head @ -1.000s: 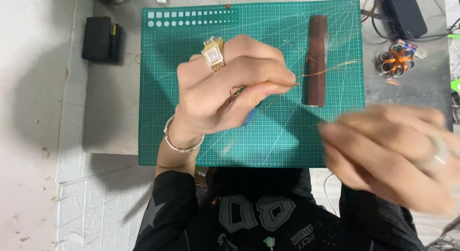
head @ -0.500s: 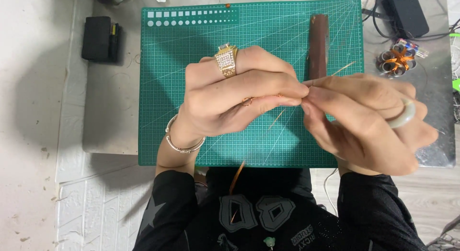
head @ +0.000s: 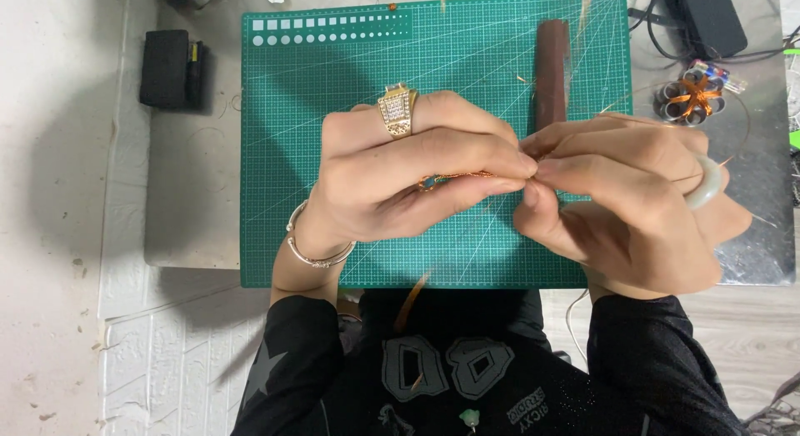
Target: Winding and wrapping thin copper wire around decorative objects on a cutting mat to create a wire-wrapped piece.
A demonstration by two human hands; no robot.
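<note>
Head cam, straight down, close over green cutting mat (head: 333,111).

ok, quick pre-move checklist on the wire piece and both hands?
1. Left hand grips the wire piece between its fingers: ok.
2. Right hand pinches at the same spot, fingertips meeting the left's: ok.
3. Work held above the green cutting mat: ok.
4. Brown block on the mat, apart from both hands: ok.
5. Thin wire strand loops past the right hand toward the wire spools; snagged or free: cannot tell.
6. Black case lies left of the mat, out of the way: ok.
</note>
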